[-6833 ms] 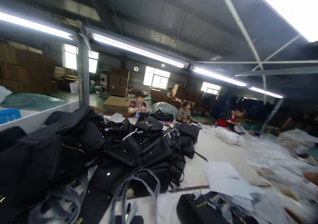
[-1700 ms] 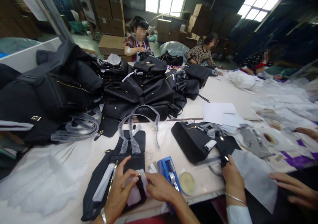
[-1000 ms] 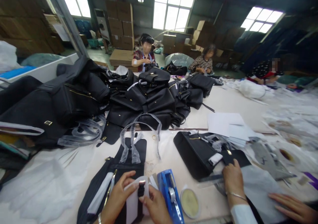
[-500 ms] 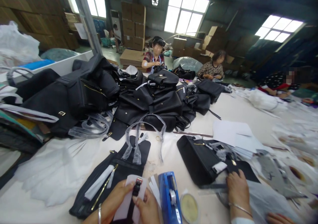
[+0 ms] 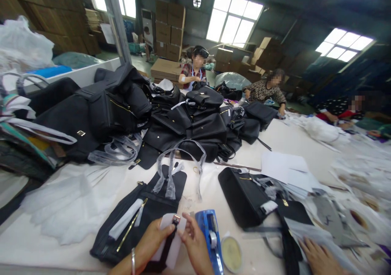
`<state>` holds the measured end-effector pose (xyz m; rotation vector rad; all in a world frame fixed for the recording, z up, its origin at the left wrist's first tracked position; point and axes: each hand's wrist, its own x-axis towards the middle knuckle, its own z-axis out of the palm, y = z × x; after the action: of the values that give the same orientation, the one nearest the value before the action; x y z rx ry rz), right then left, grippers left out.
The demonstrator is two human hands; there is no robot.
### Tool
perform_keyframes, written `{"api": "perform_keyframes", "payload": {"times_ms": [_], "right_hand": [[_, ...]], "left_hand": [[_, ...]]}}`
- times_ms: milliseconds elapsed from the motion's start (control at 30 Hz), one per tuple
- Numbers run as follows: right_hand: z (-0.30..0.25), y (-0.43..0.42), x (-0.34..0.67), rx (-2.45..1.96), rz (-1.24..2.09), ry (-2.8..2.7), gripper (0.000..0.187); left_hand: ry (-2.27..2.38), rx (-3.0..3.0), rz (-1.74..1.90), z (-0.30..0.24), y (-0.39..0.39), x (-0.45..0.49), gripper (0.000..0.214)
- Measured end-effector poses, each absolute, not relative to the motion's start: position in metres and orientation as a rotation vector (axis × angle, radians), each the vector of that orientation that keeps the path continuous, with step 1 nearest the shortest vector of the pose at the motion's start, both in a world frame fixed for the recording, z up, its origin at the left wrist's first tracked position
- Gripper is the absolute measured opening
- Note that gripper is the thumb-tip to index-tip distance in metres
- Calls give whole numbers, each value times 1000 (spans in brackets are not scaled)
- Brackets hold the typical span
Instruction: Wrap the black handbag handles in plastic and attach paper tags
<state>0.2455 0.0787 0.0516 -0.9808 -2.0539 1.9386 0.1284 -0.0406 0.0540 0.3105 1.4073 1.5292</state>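
My left hand (image 5: 152, 239) is closed around a black strap (image 5: 168, 248) with a small metal buckle, laid over a white sheet (image 5: 175, 250); the thumb presses near the buckle. My right hand (image 5: 195, 242) is at the sheet's right edge, fingers loosely curled and apart. Whether its thumb touches the strap is hard to tell. Under and behind my left hand lies a black backpack (image 5: 132, 204), with gold zips and plastic-wrapped handles. A blue tape dispenser (image 5: 210, 234) stands just right of my right hand, beside a round roll of tape (image 5: 231, 254).
A co-worker's hand (image 5: 320, 258) rests flat on clear plastic at the right, near another black bag (image 5: 244, 197). A heap of black bags (image 5: 189, 124) covers the table's far side. White sheets (image 5: 70, 210) lie at left, white papers (image 5: 282, 165) at right. People work beyond.
My right thumb has come off the strap and the fingers have loosened at the sheet's edge. The co-worker's hand has left the black bag at right; a hand now lies on plastic.
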Motion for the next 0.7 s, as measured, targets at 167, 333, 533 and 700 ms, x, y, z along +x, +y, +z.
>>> {"api": "perform_keyframes", "payload": {"times_ms": [167, 333, 533, 700], "right_hand": [[54, 84, 233, -955, 1944, -1972, 28], [52, 81, 228, -948, 2018, -1893, 27], [53, 81, 227, -1016, 2026, -1875, 29], [52, 84, 227, -1052, 1999, -1955, 21]], "left_hand": [[1439, 322, 1466, 57, -42, 127, 36], [1411, 354, 1427, 62, -42, 122, 38], [1333, 355, 1431, 70, -38, 119, 39], [1305, 355, 1434, 75, -37, 121, 32]]}}
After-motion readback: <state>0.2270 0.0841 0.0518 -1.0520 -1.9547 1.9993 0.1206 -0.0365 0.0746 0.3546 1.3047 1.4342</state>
